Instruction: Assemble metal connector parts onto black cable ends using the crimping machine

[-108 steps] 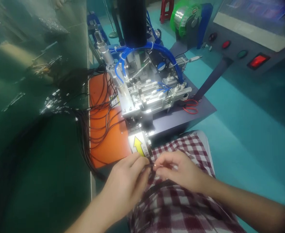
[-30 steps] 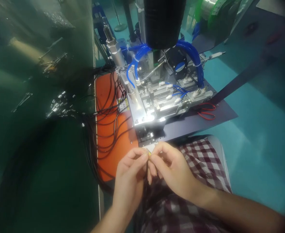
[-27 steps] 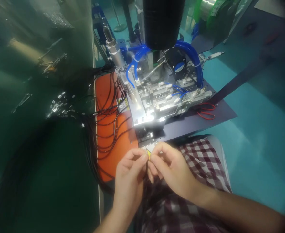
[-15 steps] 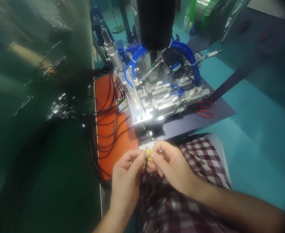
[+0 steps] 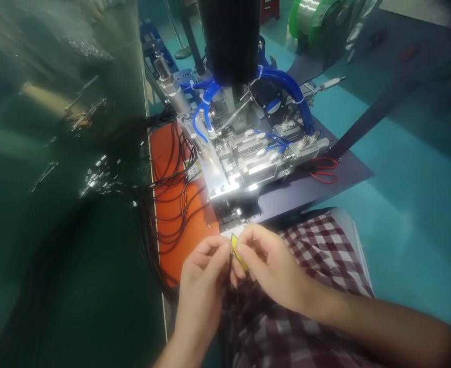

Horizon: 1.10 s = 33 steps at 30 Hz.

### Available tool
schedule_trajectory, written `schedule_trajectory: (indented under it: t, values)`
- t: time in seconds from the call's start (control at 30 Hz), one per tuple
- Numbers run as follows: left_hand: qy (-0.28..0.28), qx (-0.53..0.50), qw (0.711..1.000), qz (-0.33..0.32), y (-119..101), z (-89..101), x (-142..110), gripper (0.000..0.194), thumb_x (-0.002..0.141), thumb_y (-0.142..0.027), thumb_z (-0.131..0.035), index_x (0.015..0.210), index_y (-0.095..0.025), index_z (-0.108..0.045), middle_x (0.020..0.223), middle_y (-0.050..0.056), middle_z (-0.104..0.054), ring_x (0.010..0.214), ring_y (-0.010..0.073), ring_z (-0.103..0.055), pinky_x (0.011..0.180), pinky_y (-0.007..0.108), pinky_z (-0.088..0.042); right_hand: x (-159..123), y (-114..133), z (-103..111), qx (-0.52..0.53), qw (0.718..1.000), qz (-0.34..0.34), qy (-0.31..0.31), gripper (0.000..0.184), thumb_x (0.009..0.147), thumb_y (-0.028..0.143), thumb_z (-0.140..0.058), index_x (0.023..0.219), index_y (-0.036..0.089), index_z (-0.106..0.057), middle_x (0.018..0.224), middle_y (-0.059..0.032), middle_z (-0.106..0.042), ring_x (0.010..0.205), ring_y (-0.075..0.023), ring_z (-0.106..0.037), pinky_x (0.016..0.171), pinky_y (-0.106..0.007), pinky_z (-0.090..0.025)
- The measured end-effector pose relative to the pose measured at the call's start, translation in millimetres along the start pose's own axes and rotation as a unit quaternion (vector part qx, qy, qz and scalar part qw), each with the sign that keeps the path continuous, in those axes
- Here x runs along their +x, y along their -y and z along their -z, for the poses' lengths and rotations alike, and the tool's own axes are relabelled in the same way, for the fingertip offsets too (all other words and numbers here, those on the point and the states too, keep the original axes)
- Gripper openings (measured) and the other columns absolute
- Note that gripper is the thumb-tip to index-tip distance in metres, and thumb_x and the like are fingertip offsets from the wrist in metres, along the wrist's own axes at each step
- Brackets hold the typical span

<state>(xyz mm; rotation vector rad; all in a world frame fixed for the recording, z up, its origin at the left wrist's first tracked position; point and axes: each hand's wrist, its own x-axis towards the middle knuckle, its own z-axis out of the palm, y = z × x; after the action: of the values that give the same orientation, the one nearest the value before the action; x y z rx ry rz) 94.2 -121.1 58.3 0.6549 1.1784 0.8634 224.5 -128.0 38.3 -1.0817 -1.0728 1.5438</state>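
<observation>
The left hand (image 5: pixel 202 278) pinches the end of a thin dark cable (image 5: pixel 230 261) between thumb and forefinger, and the right hand (image 5: pixel 277 271) has its fingertips at that same end; whether they grip it, I cannot tell. Directly behind the fingers is a yellow arrow (image 5: pixel 241 259). From the hands, checked cloth (image 5: pixel 325 245) lies at three o'clock, an orange panel (image 5: pixel 185 225) crossed by black cables (image 5: pixel 165 180) at ten, the metal machine (image 5: pixel 262 174) at twelve to one, and, farther off, a green-rimmed reel (image 5: pixel 312 20) at one.
</observation>
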Motion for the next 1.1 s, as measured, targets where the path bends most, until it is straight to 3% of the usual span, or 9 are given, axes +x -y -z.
schedule_trajectory:
  t: [0.2, 0.4, 0.67, 0.77, 0.9, 1.0, 1.1]
  values:
    - [-0.006, -0.005, 1.0, -0.03, 0.0, -2.2, -1.2, 0.016, 0.083, -0.029, -0.066, 0.079, -0.013, -0.062, 0.069, 0.002, -0.063, 0.056, 0.0084, -0.054, 0.055, 0.019, -0.045, 2.6, 0.8, -1.5, -0.002, 1.0, -0.011, -0.025, 0.021, 0.093, 0.025, -0.051, 0.075, 0.02, -0.045, 0.062, 0.0052, -0.052, 0.054, -0.0088, -0.056, 0.055, -0.022, -0.045]
    - [-0.027, 0.011, 0.999, -0.043, 1.7, -2.2, -0.5, 0.015, 0.081, -0.026, -0.069, 0.079, -0.014, -0.061, 0.063, 0.001, -0.061, 0.054, 0.0093, -0.054, 0.051, 0.019, -0.043, 3.5, -1.0, -2.4, 0.075, 0.996, -0.042, -0.009, 0.02, 0.094, 0.023, -0.049, 0.075, 0.021, -0.042, 0.057, 0.0079, -0.051, 0.051, -0.0092, -0.057, 0.053, -0.022, -0.045]
    - [-0.025, -0.004, 0.999, -0.045, 3.0, -3.0, -2.9, 0.016, 0.082, -0.026, -0.067, 0.077, -0.015, -0.058, 0.056, -0.001, -0.057, 0.05, 0.0077, -0.048, 0.051, 0.018, -0.038, 3.3, 1.6, -2.7, 0.061, 0.998, -0.028, -0.02, 0.019, 0.093, 0.018, -0.049, 0.074, 0.02, -0.045, 0.058, 0.0052, -0.061, 0.051, -0.0072, -0.057, 0.048, -0.018, -0.04]
    - [-0.025, -0.009, 0.998, -0.049, 5.2, -1.6, -2.8, 0.014, 0.084, -0.025, -0.065, 0.077, -0.016, -0.058, 0.054, -0.002, -0.053, 0.054, 0.0081, -0.048, 0.056, 0.019, -0.04, 2.5, 4.1, -2.4, 0.036, 0.998, -0.039, -0.026, 0.018, 0.092, 0.021, -0.051, 0.074, 0.02, -0.046, 0.055, 0.0057, -0.059, 0.045, -0.0064, -0.049, 0.043, -0.017, -0.035]
    - [-0.016, -0.023, 0.998, -0.049, 6.5, -0.2, -1.9, 0.012, 0.085, -0.026, -0.064, 0.08, -0.017, -0.059, 0.054, -0.003, -0.05, 0.053, 0.0086, -0.044, 0.056, 0.02, -0.038, 1.8, 6.3, -1.4, 0.049, 0.992, -0.118, -0.015, 0.018, 0.09, 0.021, -0.052, 0.072, 0.02, -0.046, 0.043, 0.0103, -0.047, 0.037, -0.0051, -0.036, 0.038, -0.017, -0.028]
    - [0.007, 0.0, 1.0, -0.027, 2.6, 0.2, -3.2, 0.016, 0.085, -0.03, -0.064, 0.08, -0.017, -0.059, 0.057, -0.002, -0.053, 0.054, 0.009, -0.045, 0.055, 0.02, -0.037, 0.1, 5.8, -0.9, 0.052, 0.993, -0.1, -0.015, 0.018, 0.091, 0.022, -0.05, 0.074, 0.02, -0.046, 0.049, 0.0075, -0.054, 0.04, -0.0065, -0.044, 0.039, -0.017, -0.031]
    - [0.014, 0.046, 0.999, -0.021, -1.8, 0.9, -6.1, 0.02, 0.083, -0.034, -0.067, 0.089, -0.016, -0.062, 0.058, -0.001, -0.056, 0.054, 0.009, -0.048, 0.056, 0.02, -0.038, -2.9, 4.0, -0.4, 0.034, 0.999, -0.037, -0.011, 0.016, 0.093, 0.021, -0.048, 0.076, 0.021, -0.046, 0.061, 0.0026, -0.063, 0.055, -0.0108, -0.06, 0.051, -0.021, -0.044]
